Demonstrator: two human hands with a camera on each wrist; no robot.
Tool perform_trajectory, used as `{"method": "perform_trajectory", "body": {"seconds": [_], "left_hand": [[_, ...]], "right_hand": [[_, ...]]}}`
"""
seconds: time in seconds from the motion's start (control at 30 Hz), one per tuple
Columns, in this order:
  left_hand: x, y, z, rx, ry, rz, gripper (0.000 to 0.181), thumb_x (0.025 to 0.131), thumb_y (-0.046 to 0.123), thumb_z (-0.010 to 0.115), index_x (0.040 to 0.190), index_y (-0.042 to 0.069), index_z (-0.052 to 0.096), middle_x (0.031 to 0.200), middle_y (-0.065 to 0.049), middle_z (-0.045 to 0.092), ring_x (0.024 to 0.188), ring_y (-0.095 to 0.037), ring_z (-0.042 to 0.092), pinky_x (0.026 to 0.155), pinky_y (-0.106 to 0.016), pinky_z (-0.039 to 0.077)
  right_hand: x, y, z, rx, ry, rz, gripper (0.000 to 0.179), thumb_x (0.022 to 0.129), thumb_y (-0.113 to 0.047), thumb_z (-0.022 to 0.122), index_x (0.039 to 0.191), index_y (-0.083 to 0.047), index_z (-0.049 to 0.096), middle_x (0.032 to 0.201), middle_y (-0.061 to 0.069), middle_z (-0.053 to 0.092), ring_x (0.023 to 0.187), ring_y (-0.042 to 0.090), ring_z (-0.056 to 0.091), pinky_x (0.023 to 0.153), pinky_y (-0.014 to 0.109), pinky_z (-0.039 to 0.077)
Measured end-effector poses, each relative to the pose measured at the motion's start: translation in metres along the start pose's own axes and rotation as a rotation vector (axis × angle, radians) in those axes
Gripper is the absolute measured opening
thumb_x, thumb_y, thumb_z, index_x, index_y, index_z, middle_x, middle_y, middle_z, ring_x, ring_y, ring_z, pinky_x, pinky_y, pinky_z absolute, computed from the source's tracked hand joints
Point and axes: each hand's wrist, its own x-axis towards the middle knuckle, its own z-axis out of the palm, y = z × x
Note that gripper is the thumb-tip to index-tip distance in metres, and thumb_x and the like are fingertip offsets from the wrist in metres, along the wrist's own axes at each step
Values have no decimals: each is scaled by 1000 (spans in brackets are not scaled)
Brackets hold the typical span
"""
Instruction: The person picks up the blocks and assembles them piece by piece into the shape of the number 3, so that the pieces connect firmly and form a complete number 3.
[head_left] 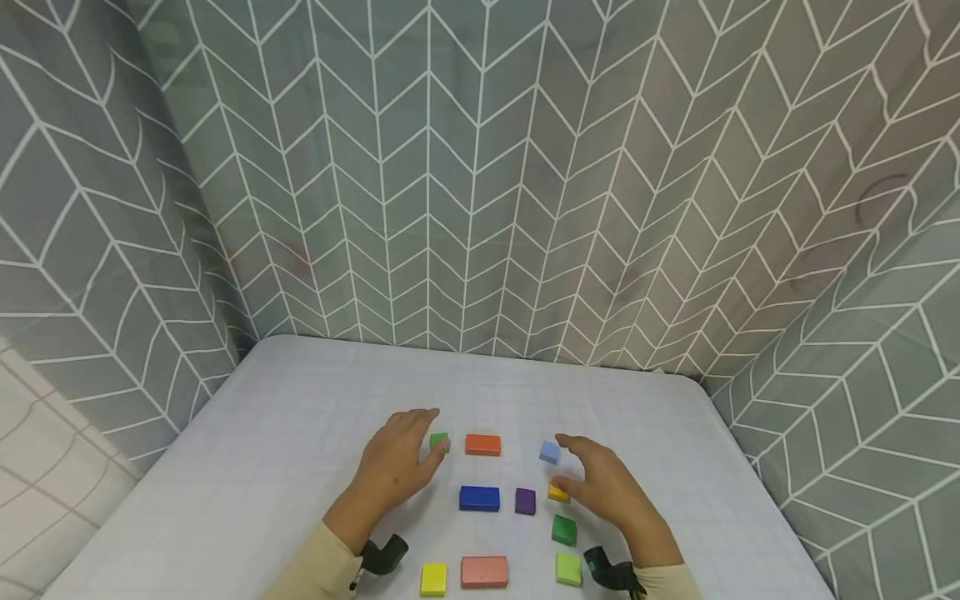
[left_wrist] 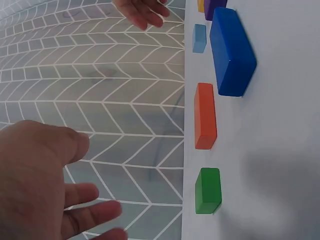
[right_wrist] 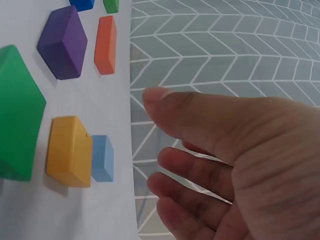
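My left hand (head_left: 396, 457) hovers over the table's left middle, fingers relaxed and holding nothing. Nearest to it is a green block (left_wrist: 208, 191), partly hidden by the thumb in the head view. My right hand (head_left: 606, 483) is held above the right side, its thumb and fingers apart with nothing between them. Close to those fingertips lie a light blue block (head_left: 550, 452) and a yellow-orange block (right_wrist: 70, 151), the latter partly covered by the thumb in the head view. Between the hands are an orange-red block (head_left: 483, 445), a blue block (head_left: 479, 498) and a purple block (head_left: 525, 501).
Nearer the front lie a yellow block (head_left: 433, 579), a salmon block (head_left: 483, 572), a lime block (head_left: 568, 569) and a dark green block (head_left: 564, 530). The white table (head_left: 315, 375) ends at a patterned grey curtain (head_left: 450, 183) behind and at the sides.
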Motion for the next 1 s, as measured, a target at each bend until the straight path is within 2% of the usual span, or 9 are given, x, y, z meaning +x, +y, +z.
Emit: {"method": "perform_trajectory", "body": {"seconds": [0.13, 0.27, 0.57, 0.8, 1.0], "left_hand": [[0, 3, 2, 0, -49, -16, 54, 92, 47, 65, 138, 18, 58, 134, -4, 61, 125, -25, 56, 100, -48, 50], [-1, 7, 5, -10, -83, 0, 51, 92, 46, 66, 136, 21, 60, 132, -1, 63, 121, -22, 59, 97, -47, 52], [-2, 9, 9, -58, -157, 73, 40, 94, 44, 66, 126, 20, 67, 121, 2, 68, 115, -19, 62, 95, -45, 53], [-3, 15, 15, -105, -289, 64, 37, 93, 42, 68, 120, 18, 69, 120, 2, 69, 118, -21, 61, 98, -48, 51], [-7, 18, 23, -138, -380, 98, 34, 90, 41, 70, 116, 19, 70, 107, 8, 69, 106, -13, 64, 92, -44, 54]], "right_hand": [[1, -2, 3, 34, -16, -32, 50, 82, -18, 82, 128, -7, 64, 122, 6, 68, 112, 28, 63, 94, 51, 52], [3, -4, 7, 43, -66, -63, 37, 83, -15, 81, 117, -7, 69, 112, 5, 70, 101, 23, 65, 87, 48, 54], [5, -8, 14, 30, -145, -100, 36, 84, -17, 80, 118, -6, 71, 111, 5, 71, 100, 21, 65, 88, 46, 55], [5, -13, 20, 37, -194, -140, 31, 82, -14, 80, 111, -6, 73, 104, 3, 71, 92, 17, 63, 84, 45, 55], [4, -15, 27, 26, -231, -144, 26, 82, -14, 80, 106, -7, 75, 97, -2, 71, 86, 12, 60, 80, 39, 55]]}}
